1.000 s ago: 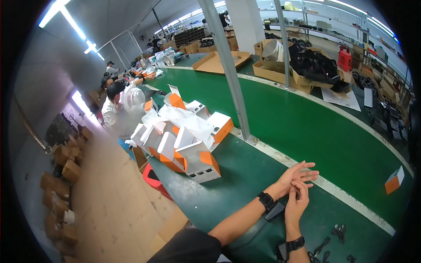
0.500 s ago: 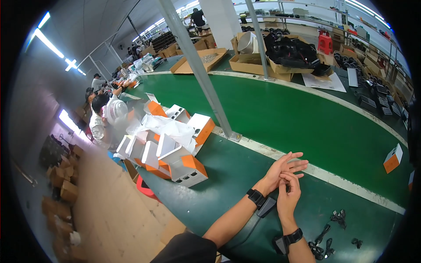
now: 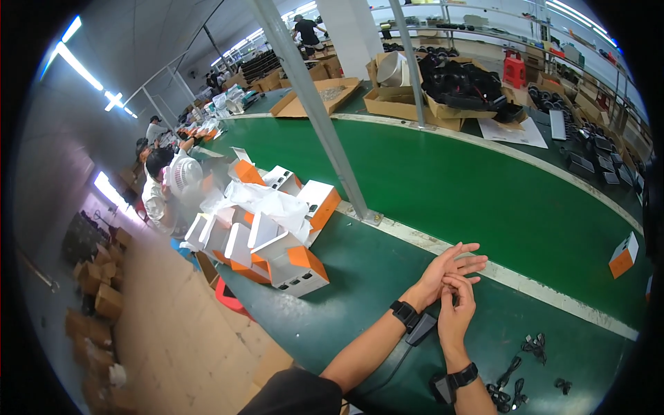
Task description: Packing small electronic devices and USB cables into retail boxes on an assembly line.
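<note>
My left hand (image 3: 443,275) is held above the bench with its palm turned up and its fingers stretched out, holding nothing. Against its palm rest the curled fingers of my right hand (image 3: 456,308); whether anything small is between them is hidden. Each wrist wears a black strap with a dark block, and a cable runs from the left one. Below and right of my hands lie several bundled black cables (image 3: 534,347) on the green bench (image 3: 387,290). To the left stand open white, grey and orange boxes (image 3: 299,266), with white plastic bags (image 3: 266,200) among them.
Beyond the bench runs a green conveyor belt (image 3: 415,166), edged by a pale rail with a metal post (image 3: 325,131). One orange and white box (image 3: 623,256) stands on it at right. A white fan (image 3: 183,176) and co-workers are at left; cartons (image 3: 108,302) stack along the floor.
My hands keep the same pose, touching each other. The view has shifted very slightly, and a far-off person at the back has moved an arm outward.
</note>
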Demonstrator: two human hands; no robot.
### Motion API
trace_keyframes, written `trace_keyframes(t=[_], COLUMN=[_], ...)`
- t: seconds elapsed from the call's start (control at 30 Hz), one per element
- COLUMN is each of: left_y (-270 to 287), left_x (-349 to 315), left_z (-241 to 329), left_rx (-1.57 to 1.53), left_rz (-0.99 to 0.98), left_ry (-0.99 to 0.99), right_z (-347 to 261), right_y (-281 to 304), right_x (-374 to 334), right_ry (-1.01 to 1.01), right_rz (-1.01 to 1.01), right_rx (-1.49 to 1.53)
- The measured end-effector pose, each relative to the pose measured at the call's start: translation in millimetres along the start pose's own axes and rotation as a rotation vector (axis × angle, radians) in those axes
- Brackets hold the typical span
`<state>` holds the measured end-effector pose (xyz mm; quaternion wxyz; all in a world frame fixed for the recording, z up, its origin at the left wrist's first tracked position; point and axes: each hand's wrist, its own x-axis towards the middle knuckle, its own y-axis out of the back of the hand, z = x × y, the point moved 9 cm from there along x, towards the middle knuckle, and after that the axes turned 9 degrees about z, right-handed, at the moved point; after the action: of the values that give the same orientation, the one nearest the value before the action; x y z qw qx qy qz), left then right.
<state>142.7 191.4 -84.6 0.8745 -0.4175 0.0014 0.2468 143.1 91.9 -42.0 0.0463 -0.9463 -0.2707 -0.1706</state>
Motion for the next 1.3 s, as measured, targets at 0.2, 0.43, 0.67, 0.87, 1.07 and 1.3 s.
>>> trace_keyframes(t=[0.2,0.43,0.67,0.87,1.07,1.3], left_y=[1,0,4,0,-4,-4], left_x=[-1,-2,0,-3,-8,-9], left_z=[3,1,1,1,4,6], left_rx=[0.014,0.008,0.048,0.002,0.014,-0.001], left_rz=[0.018,0.001,0.017,0.033,0.065,0.078], left_ry=[-0.023,-0.010,-0.018,0.010,0.024,0.018], right_z=[-1,-4,7,4,6,8], right_y=[-2,-2,-1,-3,-5,-6], right_x=[0,-1,-3,-2,-2,-3], right_ry=[0.005,0.016,-0.026,-0.026,-0.019,-0.025], right_rz=[0.005,0.013,0.005,-0.004,-0.045,-0.048], right_rx=[0.027,0.043,0.024,0.049,0.041,0.054])
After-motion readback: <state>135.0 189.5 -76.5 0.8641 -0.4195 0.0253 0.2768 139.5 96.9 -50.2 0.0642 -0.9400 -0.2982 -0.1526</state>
